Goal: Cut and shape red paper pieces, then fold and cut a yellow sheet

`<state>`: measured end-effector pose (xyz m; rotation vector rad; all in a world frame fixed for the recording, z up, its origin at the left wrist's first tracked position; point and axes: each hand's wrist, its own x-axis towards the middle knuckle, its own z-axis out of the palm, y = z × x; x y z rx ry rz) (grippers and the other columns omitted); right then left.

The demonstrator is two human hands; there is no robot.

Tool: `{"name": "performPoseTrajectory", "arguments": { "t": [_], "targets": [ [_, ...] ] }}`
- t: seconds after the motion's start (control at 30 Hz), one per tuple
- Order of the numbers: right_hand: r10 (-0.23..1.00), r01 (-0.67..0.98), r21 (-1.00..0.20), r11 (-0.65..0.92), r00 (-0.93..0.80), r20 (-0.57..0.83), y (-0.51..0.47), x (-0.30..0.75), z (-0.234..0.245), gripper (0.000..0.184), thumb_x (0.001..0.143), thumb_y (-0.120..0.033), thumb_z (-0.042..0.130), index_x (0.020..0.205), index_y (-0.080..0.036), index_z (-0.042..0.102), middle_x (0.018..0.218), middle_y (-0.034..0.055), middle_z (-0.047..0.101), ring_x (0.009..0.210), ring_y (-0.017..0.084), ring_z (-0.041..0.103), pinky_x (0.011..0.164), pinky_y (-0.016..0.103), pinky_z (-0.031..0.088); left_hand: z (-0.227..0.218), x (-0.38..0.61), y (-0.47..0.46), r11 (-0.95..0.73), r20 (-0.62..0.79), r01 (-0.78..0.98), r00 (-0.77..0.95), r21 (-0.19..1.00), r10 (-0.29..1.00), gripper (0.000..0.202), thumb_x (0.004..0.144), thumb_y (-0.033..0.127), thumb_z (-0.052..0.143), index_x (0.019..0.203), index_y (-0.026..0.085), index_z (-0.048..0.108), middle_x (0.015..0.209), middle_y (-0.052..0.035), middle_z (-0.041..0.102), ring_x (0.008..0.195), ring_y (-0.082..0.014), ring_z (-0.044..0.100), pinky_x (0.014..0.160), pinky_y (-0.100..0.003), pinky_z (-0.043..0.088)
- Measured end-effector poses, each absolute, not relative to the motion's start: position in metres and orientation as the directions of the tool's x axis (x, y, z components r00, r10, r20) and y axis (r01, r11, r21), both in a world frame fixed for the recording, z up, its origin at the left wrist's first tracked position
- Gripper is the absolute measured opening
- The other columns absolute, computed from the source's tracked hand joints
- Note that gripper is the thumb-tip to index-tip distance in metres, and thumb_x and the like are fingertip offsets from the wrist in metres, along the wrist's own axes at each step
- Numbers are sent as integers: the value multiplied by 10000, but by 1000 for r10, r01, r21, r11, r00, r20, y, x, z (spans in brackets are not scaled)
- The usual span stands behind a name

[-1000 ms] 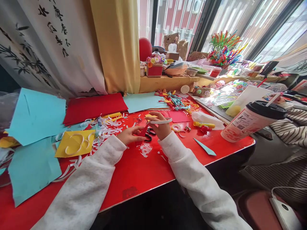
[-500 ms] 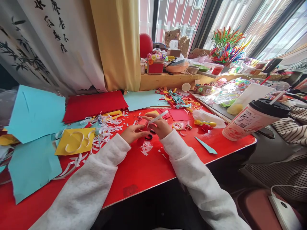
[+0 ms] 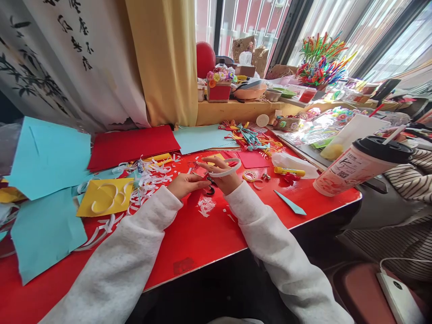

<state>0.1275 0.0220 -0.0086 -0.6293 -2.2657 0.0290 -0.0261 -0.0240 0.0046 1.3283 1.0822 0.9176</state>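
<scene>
A narrow white ring, which looks like a roll of tape point(image 3: 232, 169), loops round the fingers of my right hand point(image 3: 221, 175). Those fingers are bent over it and point left. Facing them, my left hand point(image 3: 189, 183) is closed in a pinch, thumb against fingers; what it pinches is too small to make out. Scissors with black handles point(image 3: 210, 191) lie on the red table just below the fingertips, partly hidden. White paper scraps point(image 3: 205, 205) lie in front of the hands, and a yellow sheet point(image 3: 216, 159) is behind them.
At left are turquoise sheets point(image 3: 50, 157), a yellow square point(image 3: 104, 197) with white strips, and a red stack point(image 3: 133, 147). To the right are a glue stick point(image 3: 289, 171), a pointed turquoise piece point(image 3: 289, 203) and a lidded cup point(image 3: 359, 166). Another person's striped sleeve point(image 3: 410, 173) shows beyond.
The white ring on my right hand has turned from edge-on to showing its round opening. My right fingers have spread a little, and my left hand has barely shifted.
</scene>
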Motion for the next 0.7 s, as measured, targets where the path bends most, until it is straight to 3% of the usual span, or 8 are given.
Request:
{"name": "performPoseTrajectory", "arguments": {
  "t": [0.27,0.37,0.53,0.7],
  "targets": [
    [433,431,-178,884,-617,657,23,127,-10,301,819,-177,378,1084,-184,519,1148,94,478,1077,159,434,970,372,315,3,-28,-23,124,-125,16,241,992,962,240,520,331,698,665,141,675,506,-55,626,478,-173,580,533,-307,484],
    [467,414,-251,875,-583,665,23,127,-11,301,815,-174,382,1083,-171,519,1147,104,476,1062,153,447,928,329,371,3,-29,-23,138,-133,-4,236,990,963,218,516,310,707,642,135,672,518,-59,630,489,-173,586,545,-306,492],
    [581,394,-429,813,-499,643,23,129,-14,301,795,-163,403,1063,-184,538,1110,80,489,1027,154,467,875,288,410,6,-30,-23,214,-144,-166,356,963,923,301,626,367,629,772,105,654,682,-98,654,620,-190,612,588,-320,511],
    [660,456,-491,742,-370,653,22,127,-12,254,756,-196,493,987,-189,596,897,58,495,830,148,504,738,278,450,7,-30,-24,280,-172,-281,355,918,919,209,624,225,653,784,96,616,650,-47,630,593,-137,592,576,-274,515]
  ]
}}
